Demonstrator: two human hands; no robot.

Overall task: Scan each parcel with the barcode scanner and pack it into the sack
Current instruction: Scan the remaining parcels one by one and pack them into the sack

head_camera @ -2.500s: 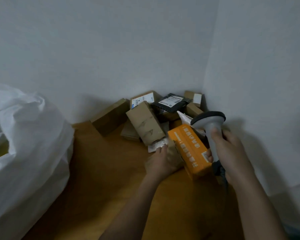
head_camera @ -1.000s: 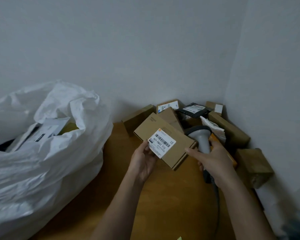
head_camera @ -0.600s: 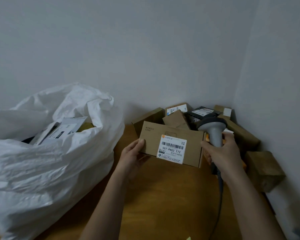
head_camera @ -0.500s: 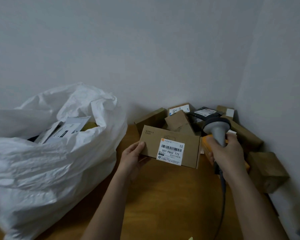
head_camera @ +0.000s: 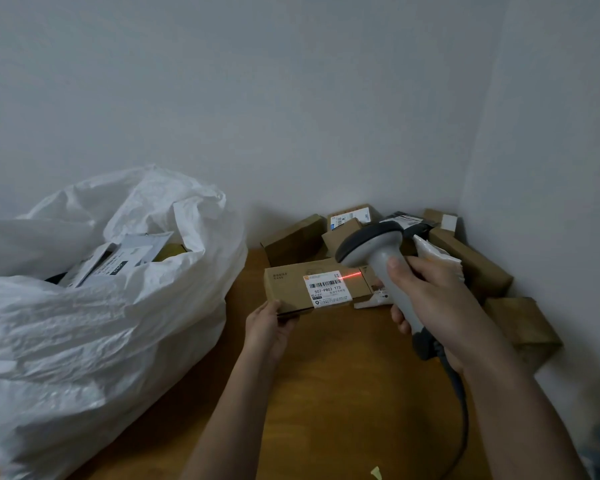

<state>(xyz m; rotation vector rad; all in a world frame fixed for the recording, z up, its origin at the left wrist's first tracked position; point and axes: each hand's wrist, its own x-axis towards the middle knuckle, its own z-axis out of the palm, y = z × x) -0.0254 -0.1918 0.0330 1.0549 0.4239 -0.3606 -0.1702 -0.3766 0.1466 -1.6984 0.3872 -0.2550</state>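
The left hand reaches forward from the bottom of the view, forearm angled up and slightly right, and grips the lower left corner of a flat brown cardboard parcel, thumb on the front face and fingers curled behind it. The parcel is held above the wooden floor, long side level, its front face turned toward the camera. A white shipping label with a barcode sits on that face, and a thin red scan line crosses the label's upper right corner and runs onto the bare cardboard beside it. The right hand comes in from the lower right, wrist bent, fingers wrapped round the grey handle of the barcode scanner; the scanner's dark-rimmed head tilts left and down toward the parcel, just above its right end. A dark cable trails from the handle's base down past the forearm. To the left stands the white sack, mouth open, with packed parcels showing inside. More boxes lie heaped in the corner behind the scanner, against the walls.
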